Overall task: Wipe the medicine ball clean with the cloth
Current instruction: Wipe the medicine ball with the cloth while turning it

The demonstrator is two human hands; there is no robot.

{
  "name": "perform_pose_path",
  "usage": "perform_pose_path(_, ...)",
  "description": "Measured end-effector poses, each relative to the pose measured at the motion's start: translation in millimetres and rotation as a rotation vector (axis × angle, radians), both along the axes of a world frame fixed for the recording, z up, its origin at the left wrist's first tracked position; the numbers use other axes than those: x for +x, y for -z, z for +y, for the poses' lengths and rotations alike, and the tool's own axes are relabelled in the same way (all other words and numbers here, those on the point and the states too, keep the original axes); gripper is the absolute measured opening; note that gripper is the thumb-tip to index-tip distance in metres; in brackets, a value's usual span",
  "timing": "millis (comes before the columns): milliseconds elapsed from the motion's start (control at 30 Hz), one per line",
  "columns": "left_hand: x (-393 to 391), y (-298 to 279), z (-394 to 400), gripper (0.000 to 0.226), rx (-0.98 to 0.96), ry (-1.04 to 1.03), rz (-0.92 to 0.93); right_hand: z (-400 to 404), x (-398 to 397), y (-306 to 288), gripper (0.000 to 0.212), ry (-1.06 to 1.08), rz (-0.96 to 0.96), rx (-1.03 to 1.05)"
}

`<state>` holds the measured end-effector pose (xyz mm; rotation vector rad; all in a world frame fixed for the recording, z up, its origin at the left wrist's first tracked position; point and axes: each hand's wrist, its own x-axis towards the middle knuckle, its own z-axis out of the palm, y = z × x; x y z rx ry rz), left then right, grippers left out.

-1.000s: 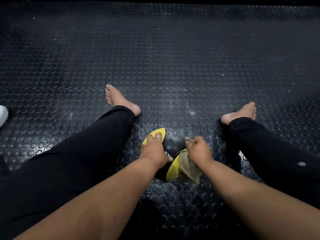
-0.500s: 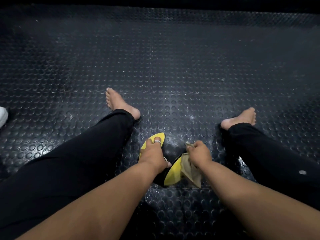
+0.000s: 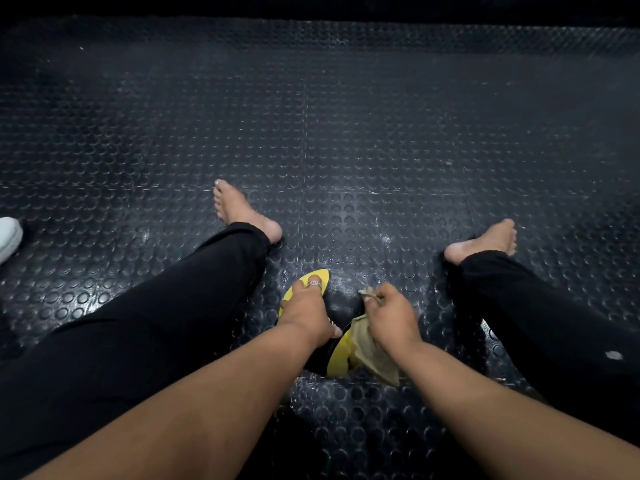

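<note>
wiping | our left hand (image 3: 306, 315) steadies medicine ball (image 3: 341, 303) | right hand (image 3: 393, 315) fingers bunch cloth (image 3: 372, 355) at its 3 o'clock

Bare arms, bare feet, black trousers, as I see them from the head camera.
My left hand (image 3: 308, 315) wears a thin silver finger ring (image 3: 314, 284); the long black fabric trousers (image 3: 145, 344) end at the ankles, with a small pale spot (image 3: 613, 355) on the right leg.

Both hands hide much of the medicine ball (image 3: 341, 304); white shoe (image 3: 8, 237) cut off.
</note>
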<state>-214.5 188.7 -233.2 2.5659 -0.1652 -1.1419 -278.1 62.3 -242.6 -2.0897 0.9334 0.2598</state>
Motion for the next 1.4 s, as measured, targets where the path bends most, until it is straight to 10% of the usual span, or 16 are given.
perform_pose_path(1400,-2,-9,-10,0.091,0.021,0.105,-0.004,-12,25,-4,0.017,-0.07,-0.019,-0.057)
